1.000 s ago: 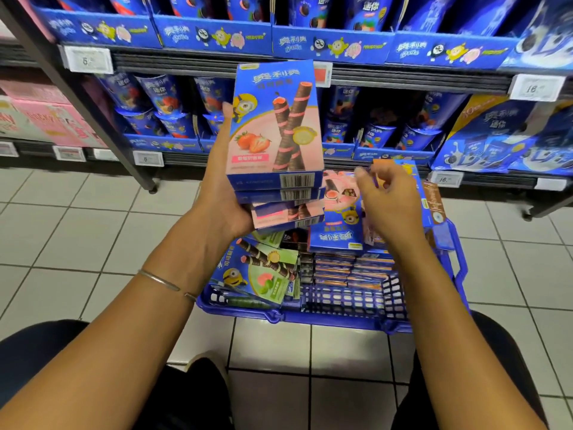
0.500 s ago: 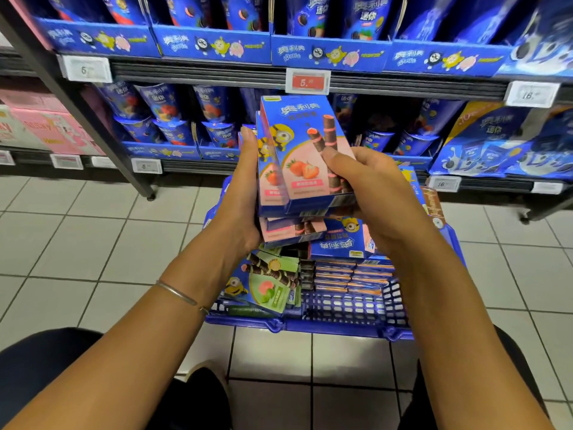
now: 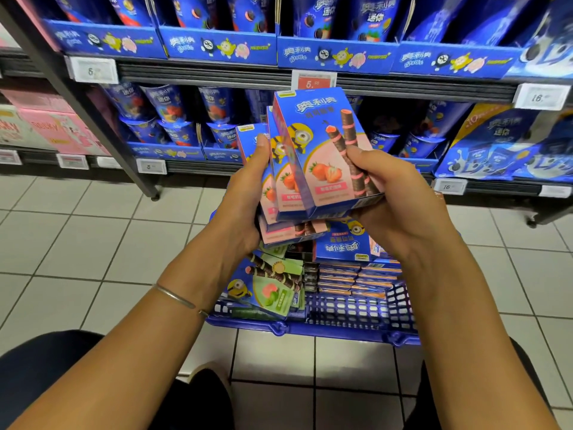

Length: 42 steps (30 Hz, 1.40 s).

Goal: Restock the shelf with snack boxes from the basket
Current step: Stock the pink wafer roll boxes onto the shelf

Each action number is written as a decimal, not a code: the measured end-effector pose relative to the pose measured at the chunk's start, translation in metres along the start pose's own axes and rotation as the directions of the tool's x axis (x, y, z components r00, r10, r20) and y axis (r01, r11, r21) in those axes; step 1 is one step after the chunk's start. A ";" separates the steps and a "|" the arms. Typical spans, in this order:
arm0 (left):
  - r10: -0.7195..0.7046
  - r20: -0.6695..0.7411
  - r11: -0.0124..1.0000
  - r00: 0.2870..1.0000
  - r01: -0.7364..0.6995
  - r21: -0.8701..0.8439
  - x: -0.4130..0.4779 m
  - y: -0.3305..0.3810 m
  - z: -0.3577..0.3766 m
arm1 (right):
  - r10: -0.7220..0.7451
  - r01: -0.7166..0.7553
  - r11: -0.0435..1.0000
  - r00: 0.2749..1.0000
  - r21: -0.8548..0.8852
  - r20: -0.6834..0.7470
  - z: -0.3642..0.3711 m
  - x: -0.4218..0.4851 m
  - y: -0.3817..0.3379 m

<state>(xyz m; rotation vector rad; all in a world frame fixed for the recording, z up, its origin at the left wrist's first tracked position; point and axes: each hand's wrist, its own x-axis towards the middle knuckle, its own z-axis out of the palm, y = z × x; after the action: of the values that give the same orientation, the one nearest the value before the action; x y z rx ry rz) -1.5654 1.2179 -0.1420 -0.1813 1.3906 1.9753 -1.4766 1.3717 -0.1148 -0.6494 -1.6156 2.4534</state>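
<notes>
Gripping glossy flat snack boxes (image 3: pixel 328 159), left hand (image 3: pixel 245 197) faces right hand (image 3: pixel 397 197).

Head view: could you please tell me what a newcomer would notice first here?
First, the fan of blue-and-pink strawberry snack boxes held upright at the centre, the left hand gripping its left side and the right hand its lower right. Just below, the blue basket on the tiled floor holds more boxes, with the blue-packed shelf behind.

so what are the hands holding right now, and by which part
A small stack of strawberry snack boxes: the left hand grips its left side, the right hand its lower right edge.
</notes>
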 end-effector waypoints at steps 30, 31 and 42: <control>0.063 -0.096 0.989 0.993 -0.075 -0.128 -0.272 0.422 0.107 | 0.183 -0.195 0.954 0.980 -0.229 -0.075 0.295 -0.128 -0.428; 0.049 -0.070 0.985 0.996 -0.060 -0.163 -0.286 0.446 0.112 | 0.181 -0.188 0.951 0.982 -0.246 -0.054 0.310 -0.133 -0.452; 0.172 0.064 0.966 0.983 -0.156 -0.204 -0.335 0.616 0.143 | -0.041 0.046 0.996 0.997 -0.078 0.065 0.414 -0.149 -0.607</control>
<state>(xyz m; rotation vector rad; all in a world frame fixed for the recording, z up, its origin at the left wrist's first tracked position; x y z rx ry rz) -1.6550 1.0795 0.5549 -0.0768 1.1885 2.2341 -1.5918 1.2253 0.6112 -0.5467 -1.7390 2.4132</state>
